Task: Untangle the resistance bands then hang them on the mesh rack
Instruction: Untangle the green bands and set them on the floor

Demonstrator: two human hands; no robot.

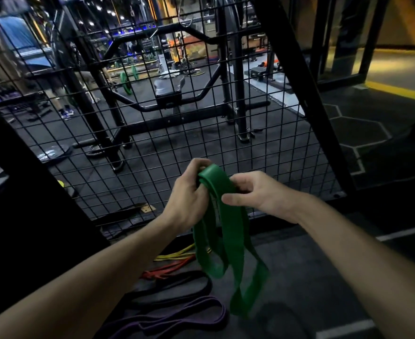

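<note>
Both gripping green band (222,216) at lower centre: left hand (189,199) curled round its folded top, right hand (252,193) pinching beside. Lifted clear, loops dangling, apparently untangled; not yet hung. Nothing visible hanging on mesh rack (152,113) behind. Still floor-bound lower left: purple band (177,319), black band (177,287), red band (167,270), yellow band (177,253).

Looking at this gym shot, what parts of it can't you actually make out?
- Head view: the top of the green band is covered by the left hand and right hand.
- The purple band runs off the bottom edge.
- The yellow band passes behind the green one.
</note>
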